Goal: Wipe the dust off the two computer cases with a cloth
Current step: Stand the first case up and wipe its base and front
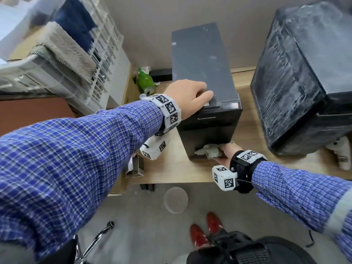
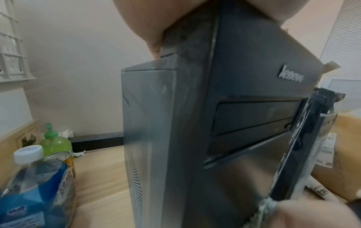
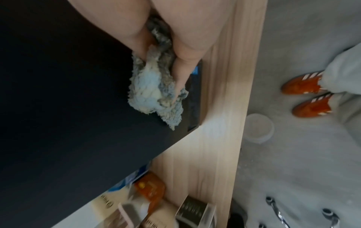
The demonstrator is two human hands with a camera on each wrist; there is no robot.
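While the slim black upright computer case (image 1: 205,77) is being steadied on the pale wooden desk (image 1: 171,168) by the left hand (image 1: 187,99) gripping its top front edge, the bunched grey-blue fluffy cloth (image 1: 208,151) is being clutched by the right hand (image 1: 226,154) against the lower front panel; firm overlapping strokes are being advised.

A green bottle (image 1: 145,82) stands on the wooden desk (image 1: 171,168) near the wall, with a can just in front of it and a blue-labelled water bottle (image 2: 33,185) with a white cap nearer the desk's edge. A white slatted rack (image 1: 57,60) beside the desk has a grey towel (image 1: 68,52) and a dark blue cloth (image 1: 76,21) draped over it. Down on the grey floor sits a round pale tub (image 1: 176,199), close to a pair of red shoes (image 1: 206,229).
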